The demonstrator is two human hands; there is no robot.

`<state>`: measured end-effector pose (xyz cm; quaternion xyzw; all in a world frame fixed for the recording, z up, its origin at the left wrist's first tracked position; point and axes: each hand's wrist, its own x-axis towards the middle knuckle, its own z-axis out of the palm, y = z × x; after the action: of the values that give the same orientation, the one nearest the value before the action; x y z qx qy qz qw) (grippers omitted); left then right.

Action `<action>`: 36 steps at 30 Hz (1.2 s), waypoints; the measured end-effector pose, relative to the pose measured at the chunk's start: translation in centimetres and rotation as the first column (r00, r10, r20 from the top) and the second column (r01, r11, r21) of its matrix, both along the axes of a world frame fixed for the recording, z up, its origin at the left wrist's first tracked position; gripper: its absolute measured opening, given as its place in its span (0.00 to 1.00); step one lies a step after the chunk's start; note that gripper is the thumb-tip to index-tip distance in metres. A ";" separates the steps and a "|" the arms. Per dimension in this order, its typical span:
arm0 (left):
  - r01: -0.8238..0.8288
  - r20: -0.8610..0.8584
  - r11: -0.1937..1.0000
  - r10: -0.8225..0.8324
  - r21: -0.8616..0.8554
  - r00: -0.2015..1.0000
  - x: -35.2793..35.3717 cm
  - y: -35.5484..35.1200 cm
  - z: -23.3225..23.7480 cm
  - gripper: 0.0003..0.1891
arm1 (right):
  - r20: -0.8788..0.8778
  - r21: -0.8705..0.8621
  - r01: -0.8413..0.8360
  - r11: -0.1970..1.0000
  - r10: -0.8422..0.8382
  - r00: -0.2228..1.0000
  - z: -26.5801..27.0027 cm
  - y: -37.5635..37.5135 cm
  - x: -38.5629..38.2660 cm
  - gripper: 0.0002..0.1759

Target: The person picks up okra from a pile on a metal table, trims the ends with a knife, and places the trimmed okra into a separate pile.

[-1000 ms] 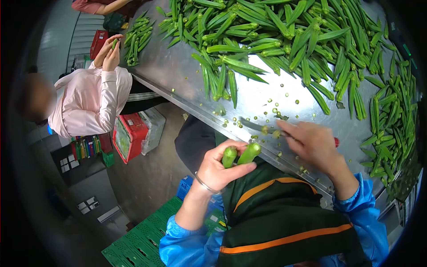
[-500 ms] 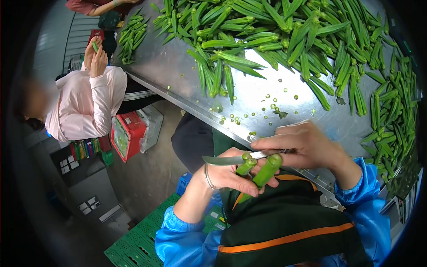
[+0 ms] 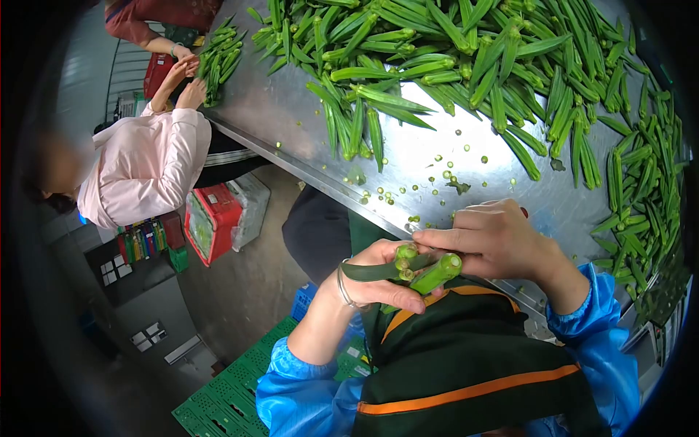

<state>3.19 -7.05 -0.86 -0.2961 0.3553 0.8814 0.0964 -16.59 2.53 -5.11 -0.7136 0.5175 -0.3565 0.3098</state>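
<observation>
Okra pods [image 3: 438, 272] with pale cut ends are held in my left hand [image 3: 378, 280], its thumb lying across them. Right beside it, my right hand [image 3: 495, 239] is closed on a knife, whose dark blade [image 3: 370, 272] reaches over my left palm against the pod ends. A bit of red handle shows behind the knuckles. Both hands are at the near edge of a metal table [image 3: 291, 120]. Small cut okra tips [image 3: 435, 191] lie scattered beyond them, in front of a large okra heap [image 3: 437, 62].
A person in a pale pink top [image 3: 145, 164] stands at the left, hands by a small okra pile [image 3: 220, 62]. Another person's red sleeve [image 3: 138, 22] is behind. Red crate [image 3: 217, 218] and green crates [image 3: 233, 390] are on the floor. More okra [image 3: 641, 189] lies at right.
The knife blade has turned and shifted slightly right over the pods. The pink-topped person's hands have moved towards the small okra pile, and the red-sleeved arm now reaches lower beside them.
</observation>
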 end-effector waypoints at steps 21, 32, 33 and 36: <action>0.319 0.434 0.359 0.306 -0.877 0.848 1.5 -9.8 -3.7 0.19 | 0.295 0.680 0.181 0.711 -0.491 0.820 -4.6 6.0 1.7 0.10; 0.270 0.274 0.101 0.607 -0.958 0.746 -3.3 -11.2 -10.2 0.21 | 0.333 0.669 0.239 0.704 -0.571 0.750 -3.0 4.3 1.1 0.10; -0.031 0.222 0.371 0.619 -0.928 0.753 -2.9 -10.2 -8.7 0.17 | 0.340 0.666 0.240 0.706 -0.574 0.745 -3.2 4.2 1.1 0.10; -0.665 0.053 0.564 0.781 -0.489 0.623 -2.3 -5.9 -4.7 0.16 | 0.445 0.690 0.189 0.699 -0.615 0.651 -3.2 4.0 1.7 0.12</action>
<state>0.86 -12.92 -5.54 -0.5438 0.3665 0.6940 -0.2971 -14.89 6.49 -8.34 -0.2692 0.6131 -0.4643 0.5797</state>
